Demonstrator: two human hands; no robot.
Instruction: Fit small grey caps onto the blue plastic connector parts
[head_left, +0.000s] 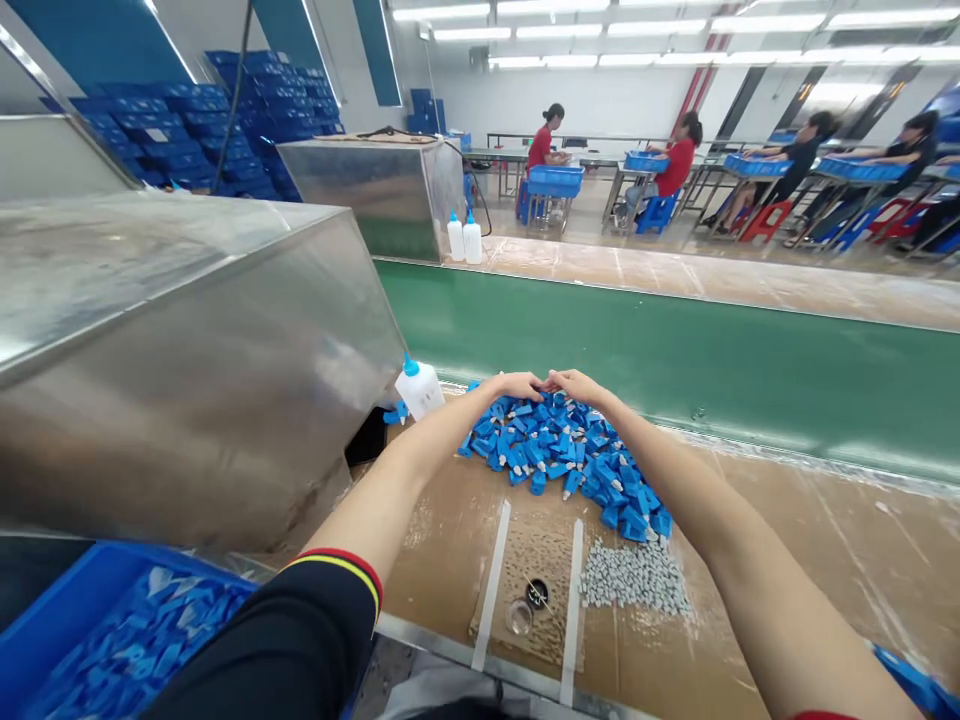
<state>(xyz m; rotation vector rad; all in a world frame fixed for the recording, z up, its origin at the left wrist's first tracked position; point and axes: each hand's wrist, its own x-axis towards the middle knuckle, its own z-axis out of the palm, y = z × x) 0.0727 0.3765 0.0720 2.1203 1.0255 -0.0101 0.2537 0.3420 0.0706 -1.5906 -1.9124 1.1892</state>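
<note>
A heap of small blue plastic parts with pale tips (551,445) lies on the brown cardboard-covered bench. Both my arms reach around it to its far edge. My left hand (519,385) curves over the back of the heap, with its fingers pointing toward the other hand. My right hand (576,386) meets it there, fingertips close to the left ones. Both hands look cupped and open against the blue parts, and no single part shows gripped. Some fingertips are hidden behind the heap.
Small grey pieces (636,577) lie nearer me, beside a taped textured mat (521,545) bearing a black round container (537,594) and clear dish (519,617). A white bottle (421,390) stands left by a metal housing (225,370). A blue bin (56,610) holds more parts. A green belt (600,330) runs behind.
</note>
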